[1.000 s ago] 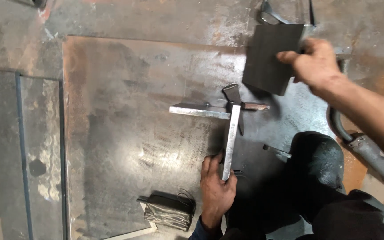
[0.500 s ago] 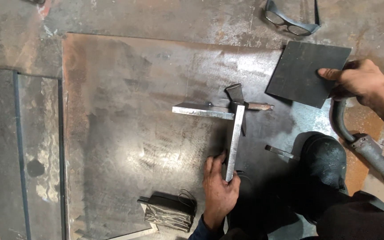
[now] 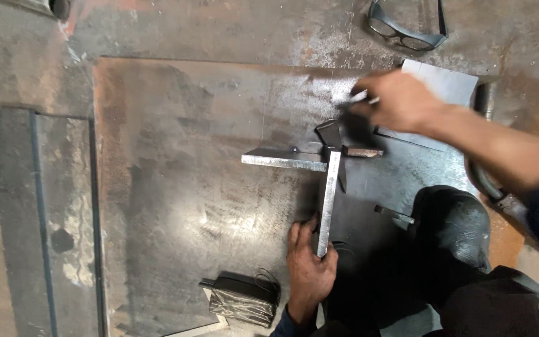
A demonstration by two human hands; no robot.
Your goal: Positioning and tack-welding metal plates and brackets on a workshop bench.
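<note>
Left hand [image 3: 310,265] pressed flat, fingers spread, against metal bar [image 3: 328,203] on steel plate [image 3: 188,187]. Right hand [image 3: 397,100] blurred above grey sheet [image 3: 444,84]; grip impossible to tell.

No labels, signs or screens show. The one package-like thing is a small dark bundle in shiny crinkled wrapping [image 3: 239,301], blocky in shape, lying near the lower edge of the steel plate [image 3: 188,187], just beside the left hand [image 3: 310,265].
</note>
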